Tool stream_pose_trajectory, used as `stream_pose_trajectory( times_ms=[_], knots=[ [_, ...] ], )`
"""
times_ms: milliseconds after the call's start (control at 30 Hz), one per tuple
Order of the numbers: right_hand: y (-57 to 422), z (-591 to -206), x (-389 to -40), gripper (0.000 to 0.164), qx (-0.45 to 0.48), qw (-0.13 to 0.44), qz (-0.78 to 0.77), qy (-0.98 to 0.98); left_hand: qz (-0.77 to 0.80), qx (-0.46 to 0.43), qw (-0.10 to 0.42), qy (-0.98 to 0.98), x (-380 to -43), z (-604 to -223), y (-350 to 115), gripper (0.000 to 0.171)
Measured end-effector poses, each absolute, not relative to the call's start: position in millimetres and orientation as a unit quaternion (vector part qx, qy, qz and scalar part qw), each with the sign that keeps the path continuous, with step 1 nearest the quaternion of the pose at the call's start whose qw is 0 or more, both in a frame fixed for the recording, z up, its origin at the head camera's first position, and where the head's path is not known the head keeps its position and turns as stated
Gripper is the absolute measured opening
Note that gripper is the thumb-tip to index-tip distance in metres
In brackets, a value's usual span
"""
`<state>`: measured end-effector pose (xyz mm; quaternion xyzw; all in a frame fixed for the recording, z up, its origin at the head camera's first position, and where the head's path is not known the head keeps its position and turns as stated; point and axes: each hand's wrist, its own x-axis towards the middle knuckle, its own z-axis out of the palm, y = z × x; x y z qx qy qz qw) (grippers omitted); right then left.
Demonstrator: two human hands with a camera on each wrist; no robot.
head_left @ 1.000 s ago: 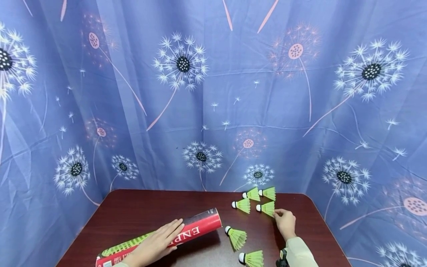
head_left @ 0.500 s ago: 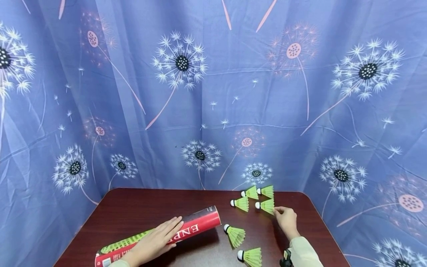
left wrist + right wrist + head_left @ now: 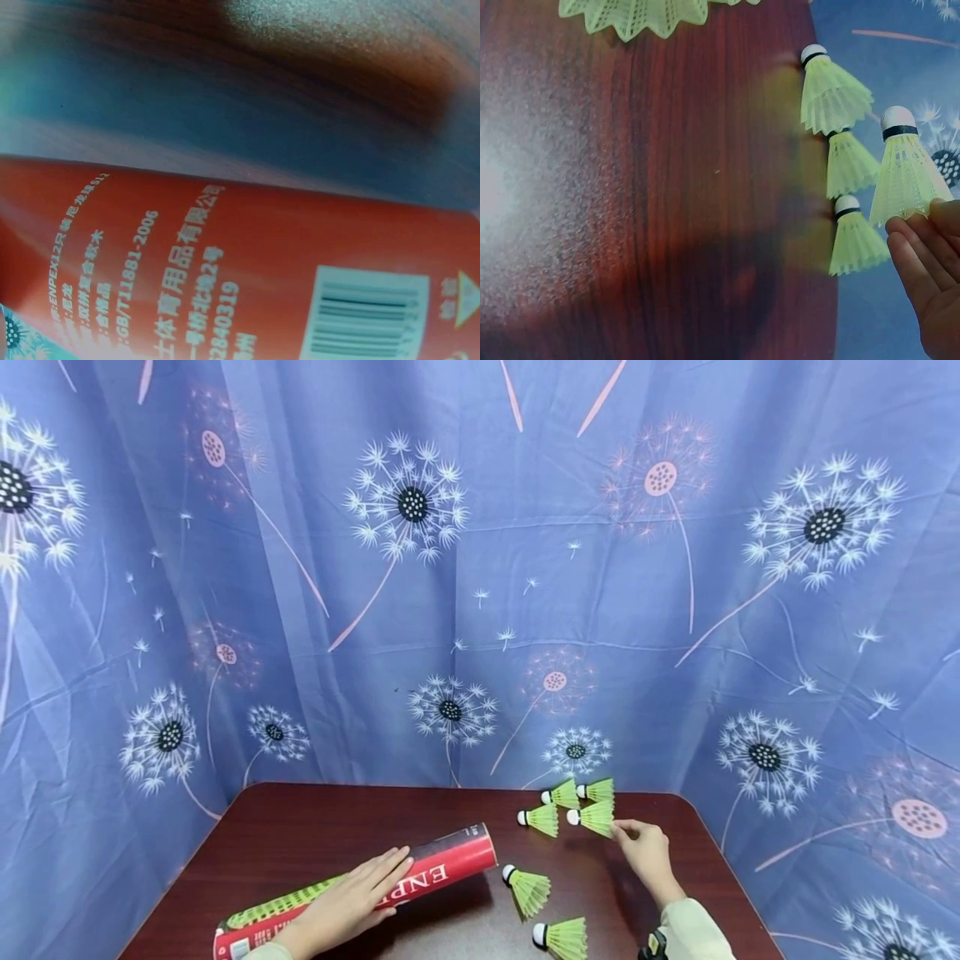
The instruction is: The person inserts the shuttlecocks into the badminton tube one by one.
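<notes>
My left hand [image 3: 352, 900] lies over a red shuttlecock tube [image 3: 442, 870], fingers across its upper side and thumb on the near side. The tube slants up to the right, with a shadow on the table beneath its right end. Printed text and a barcode on the tube [image 3: 225, 262] fill the left wrist view's lower half. At the right, my right hand [image 3: 647, 856] pinches a yellow-green shuttlecock [image 3: 595, 817] by the edge of its skirt, white cork pointing left. The right wrist view shows this shuttlecock [image 3: 909, 172] between thumb and fingertips, overlapping the curtain.
Three more shuttlecocks, one of them nearest the left [image 3: 538, 819], lie at the back of the dark red table [image 3: 330, 818]. Nearer the front are two others, one [image 3: 527, 890] beside the tube's end. A blue dandelion curtain [image 3: 480, 568] hangs behind the table.
My right hand has shifted slightly up and left together with the shuttlecock it pinches, which now sits closer to the others at the back. My left hand and the tube stay in place.
</notes>
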<state>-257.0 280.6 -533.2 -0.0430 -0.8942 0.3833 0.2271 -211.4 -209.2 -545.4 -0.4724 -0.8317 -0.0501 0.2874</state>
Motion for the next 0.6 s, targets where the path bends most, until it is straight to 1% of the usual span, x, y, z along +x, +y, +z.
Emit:
stream_pose_trajectory(
  times_ms=[100, 267, 333, 433, 467, 600],
  knots=[
    [275, -530, -257, 0.012, -0.041, 0.217, 0.396, -0.891, -0.051, -0.473, 0.289, -0.831, -211, -546, -210, 0.080],
    [262, -523, -254, 0.010, -0.026, 0.202, 0.429, -0.880, -0.048, -0.469, 0.289, -0.833, -211, -546, -209, 0.062],
    [256, -520, -252, 0.009, -0.019, 0.198, 0.441, -0.875, -0.051, -0.469, 0.291, -0.832, -212, -546, -209, 0.060],
    [248, -516, -250, 0.007, -0.007, 0.197, 0.454, -0.869, -0.053, -0.472, 0.293, -0.830, -212, -546, -208, 0.061],
    [245, -515, -249, 0.007, -0.005, 0.195, 0.456, -0.868, -0.052, -0.472, 0.293, -0.830, -211, -546, -207, 0.063],
    [237, -513, -249, 0.007, 0.009, 0.194, 0.462, -0.865, -0.047, -0.472, 0.290, -0.831, -211, -544, -207, 0.085]
  ],
)
